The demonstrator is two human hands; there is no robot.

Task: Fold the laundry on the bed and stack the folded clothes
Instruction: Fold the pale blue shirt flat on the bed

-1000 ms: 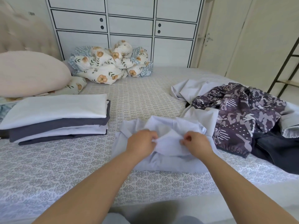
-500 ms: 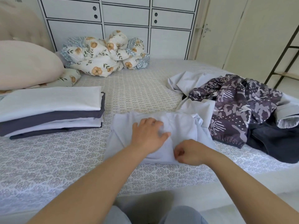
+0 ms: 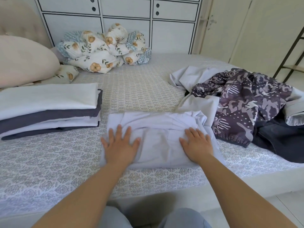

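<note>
A pale lilac garment [image 3: 158,139] lies folded into a rectangle near the bed's front edge. My left hand [image 3: 120,145] presses flat on its left end, fingers spread. My right hand [image 3: 197,143] presses flat on its right end. To the left stands a stack of folded clothes [image 3: 49,111], white and dark grey layers. On the right lies an unfolded heap: a purple patterned garment [image 3: 243,102], pale lilac pieces [image 3: 189,76] and a dark garment [image 3: 279,139].
The bed [image 3: 49,162] has a grey patterned sheet. A floral bundle of bedding [image 3: 105,48] and a beige pillow [image 3: 21,61] sit at the back left. White cabinets [image 3: 125,15] stand behind, a metal shelf [image 3: 292,51] at the far right.
Both hands let go of the pinched fabric and now lie flat and apart on the folded garment, which is smoothed down. The view has tilted lower.
</note>
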